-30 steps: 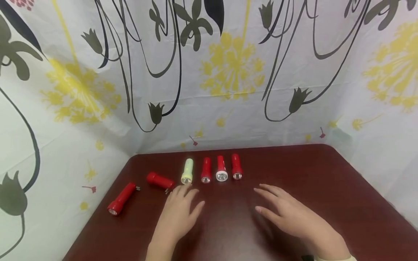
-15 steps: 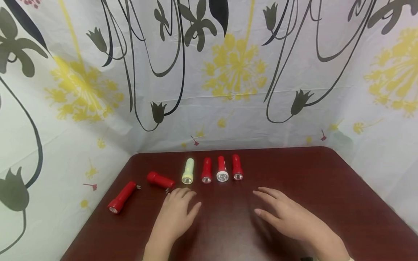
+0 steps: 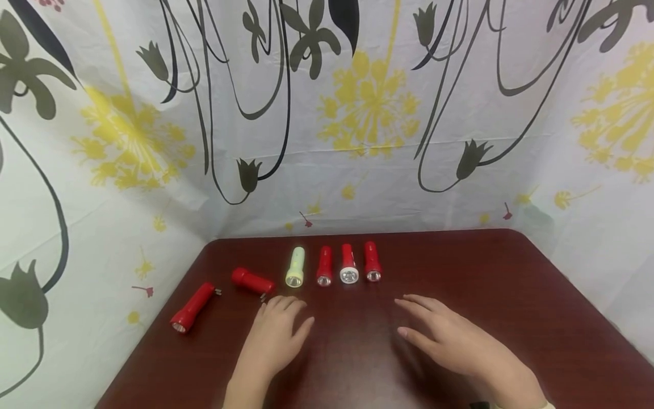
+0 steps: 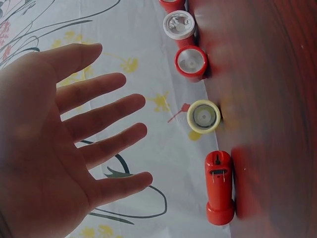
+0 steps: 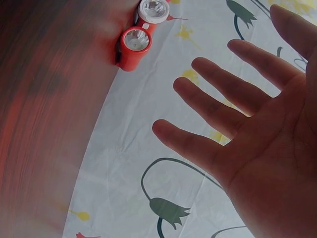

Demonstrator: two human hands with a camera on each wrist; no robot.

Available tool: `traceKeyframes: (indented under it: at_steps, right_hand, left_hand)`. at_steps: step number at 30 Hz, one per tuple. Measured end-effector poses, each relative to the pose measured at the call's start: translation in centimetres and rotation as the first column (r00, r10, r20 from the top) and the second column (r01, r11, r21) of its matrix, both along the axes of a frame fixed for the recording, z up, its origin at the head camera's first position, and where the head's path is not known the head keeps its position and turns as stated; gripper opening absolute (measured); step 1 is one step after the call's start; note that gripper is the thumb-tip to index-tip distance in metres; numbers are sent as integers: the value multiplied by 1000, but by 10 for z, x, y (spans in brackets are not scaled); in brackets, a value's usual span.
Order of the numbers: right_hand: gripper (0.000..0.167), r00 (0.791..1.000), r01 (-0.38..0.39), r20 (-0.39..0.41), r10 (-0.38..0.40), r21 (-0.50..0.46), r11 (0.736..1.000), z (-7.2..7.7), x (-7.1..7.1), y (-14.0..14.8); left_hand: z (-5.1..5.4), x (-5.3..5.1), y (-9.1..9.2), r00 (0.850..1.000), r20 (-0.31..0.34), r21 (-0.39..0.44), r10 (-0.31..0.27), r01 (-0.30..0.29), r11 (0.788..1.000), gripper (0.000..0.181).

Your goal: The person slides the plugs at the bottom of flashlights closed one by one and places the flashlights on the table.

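Note:
My left hand [image 3: 273,338] is held with fingers spread, holding nothing, just in front of a red flashlight [image 3: 252,281] whose prongs stick out. My right hand [image 3: 452,338], fingers apart and holding nothing, is over the table's right half. Along the back lie a pale yellow-green flashlight [image 3: 295,267], a red one [image 3: 324,266], a red one with a white head [image 3: 348,264] and another red one [image 3: 372,261], lenses facing me. Farthest left, a red flashlight [image 3: 193,308] lies slanted with prongs out. In the left wrist view the left palm [image 4: 44,144] shows all fingers extended.
The dark red-brown table [image 3: 352,363] has rounded back corners. A white cloth [image 3: 327,199] with grey and yellow plant prints hangs behind it and at both sides.
The head view has shifted slightly. My left hand has drawn back a little from the pale flashlight; my right hand has hardly moved. The flashlights lie as before.

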State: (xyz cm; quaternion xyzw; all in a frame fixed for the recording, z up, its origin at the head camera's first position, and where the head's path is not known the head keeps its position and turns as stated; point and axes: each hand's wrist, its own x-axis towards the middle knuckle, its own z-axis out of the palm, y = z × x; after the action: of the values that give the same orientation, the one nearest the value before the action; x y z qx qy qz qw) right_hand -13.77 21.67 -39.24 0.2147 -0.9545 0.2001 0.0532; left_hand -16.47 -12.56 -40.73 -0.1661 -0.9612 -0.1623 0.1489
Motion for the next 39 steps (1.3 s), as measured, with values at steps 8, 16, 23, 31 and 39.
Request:
traceKeyframes:
  at_steps: [8,16,23,31,39]
  right_hand:
    - [56,1000,-1,-29,1,4,1000,1,1,-1]
    - [58,1000,-2,3,2,-3,1000,1,2,-3]
    - [57,1000,-24,-1,24,0,1000,1,2,-7]
    - [56,987,-161,12,160,86,983,0,-9,-33]
    - [53,968,-242,-17,249,168,956,3,-18,-61]
  left_hand:
    - [3,0,-2,1000,20,-1,14,-14,1000,32]
    - [3,4,-6,999,37,7,29,-30,1000,32]
    - [3,4,-8,997,62,14,43,-44,999,31]
    - [2,-4,-30,994,64,10,90,-91,996,34]
    - [1,-32,-85,947,178,-154,269,-243,958,47]
